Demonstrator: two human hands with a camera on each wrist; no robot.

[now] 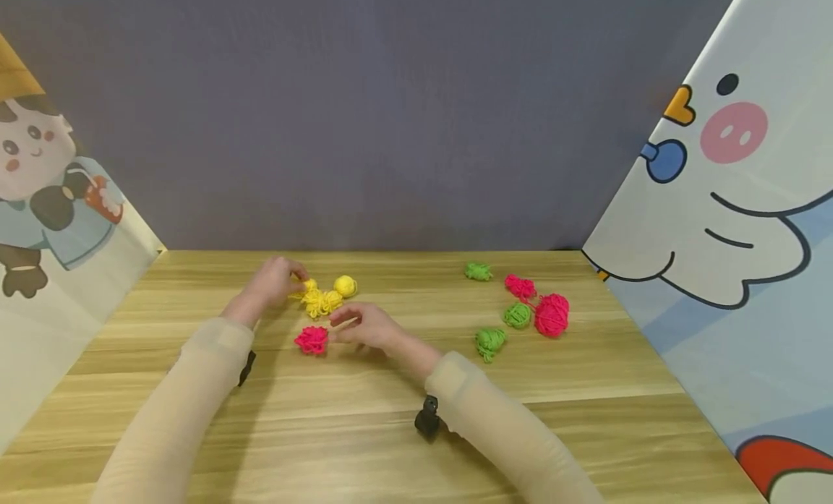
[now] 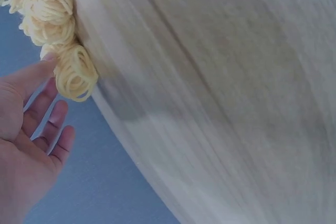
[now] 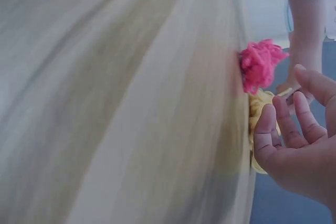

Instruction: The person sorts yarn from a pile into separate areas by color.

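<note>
At the back left, my left hand (image 1: 273,278) reaches to a cluster of yellow yarn bundles (image 1: 317,300). In the left wrist view its thumb and index finger pinch the edge of a looped yellow bundle (image 2: 76,73), and the other fingers are loosely bent. My right hand (image 1: 369,326) hovers beside a pink yarn bundle (image 1: 312,340), palm turned inward, with relaxed, parted fingers and nothing held. In the right wrist view the pink bundle (image 3: 259,65) is just beyond the fingertips, with yellow yarn (image 3: 257,109) partly hidden behind the hand.
A round yellow ball (image 1: 345,285) lies right of the yellow cluster. On the right are a large pink ball (image 1: 552,315), a smaller pink bundle (image 1: 520,286) and several green bundles, one nearer the front (image 1: 489,343). A grey wall (image 1: 377,128) borders the wooden table (image 1: 338,446) behind.
</note>
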